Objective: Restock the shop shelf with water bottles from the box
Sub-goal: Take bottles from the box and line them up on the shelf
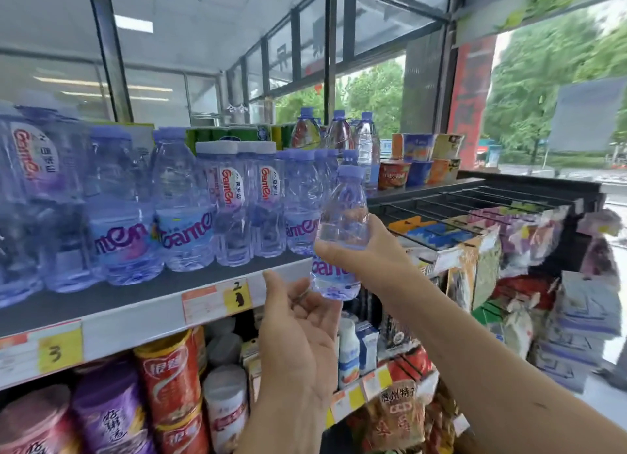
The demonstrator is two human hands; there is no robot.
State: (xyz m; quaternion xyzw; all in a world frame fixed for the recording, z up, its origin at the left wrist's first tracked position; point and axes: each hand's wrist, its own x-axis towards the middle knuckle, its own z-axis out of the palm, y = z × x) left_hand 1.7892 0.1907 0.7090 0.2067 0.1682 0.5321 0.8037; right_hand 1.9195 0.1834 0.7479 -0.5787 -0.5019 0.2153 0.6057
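A right hand [364, 250] grips a small water bottle [341, 233] at the shelf [142, 297] edge, left hand [298, 321] open beneath; best set upright beside the row [190, 202].

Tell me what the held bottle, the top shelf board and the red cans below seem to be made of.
Bottle in the right hand: clear thin plastic, glossy, see-through with ridges, purple plastic cap. Shelf board: probably painted metal, matte grey top, pale front rail with paper tags. Red cans: likely metal or card with glossy printed wrap; cannot tell which.
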